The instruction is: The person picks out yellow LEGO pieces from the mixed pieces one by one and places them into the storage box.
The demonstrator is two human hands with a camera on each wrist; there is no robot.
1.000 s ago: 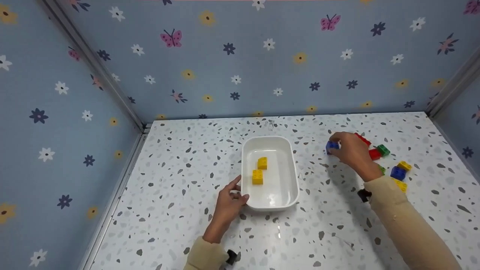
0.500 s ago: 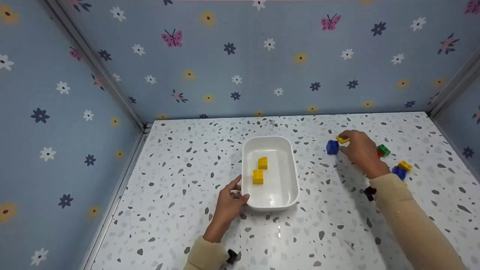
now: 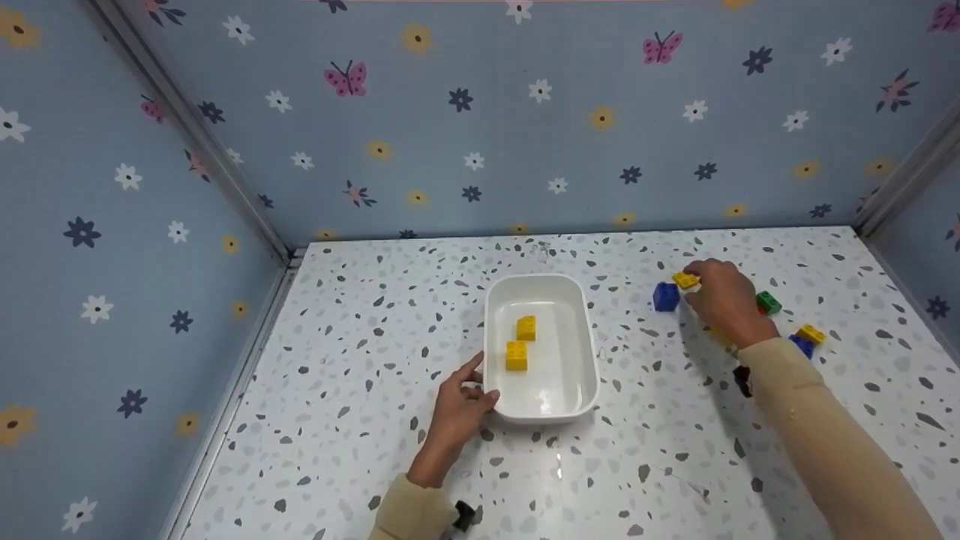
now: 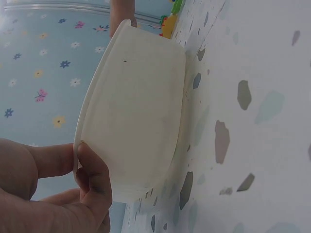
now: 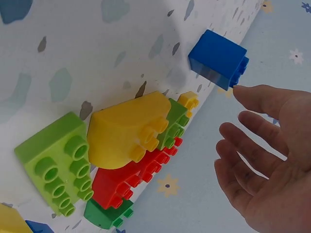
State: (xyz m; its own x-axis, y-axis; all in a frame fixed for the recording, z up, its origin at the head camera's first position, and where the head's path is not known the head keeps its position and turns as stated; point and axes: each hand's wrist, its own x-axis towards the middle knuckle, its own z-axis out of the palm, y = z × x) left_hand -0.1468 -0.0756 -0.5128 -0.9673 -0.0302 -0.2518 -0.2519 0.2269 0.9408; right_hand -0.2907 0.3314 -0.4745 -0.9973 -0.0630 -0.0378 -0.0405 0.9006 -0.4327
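My left hand [image 3: 459,409] pinches the left rim of a white plastic tub [image 3: 577,352]; the left wrist view shows thumb and fingers on either side of that rim. Two yellow toy bricks [image 3: 516,355] lie inside the tub. Toward the right back of the table, my right hand [image 3: 724,298] is beside a yellow toy brick [image 3: 685,280], its fingertips close to or touching it. A blue toy brick [image 3: 665,297] stands just left of the fingers. In the right wrist view the right hand [image 5: 269,150] has loosely spread fingers and holds nothing.
Under and beside the right hand lie a curved yellow brick [image 5: 126,128], a light green brick [image 5: 58,165], red bricks [image 5: 129,177] and a dark green brick [image 3: 768,303]. Farther right are a yellow brick [image 3: 811,334] and a blue one [image 3: 802,346]. A flowered wall [image 3: 480,120] rises behind.
My right hand has let go of the blue brick and moved right, bringing the yellow brick beside it into view. The left hand and tub have stayed put.
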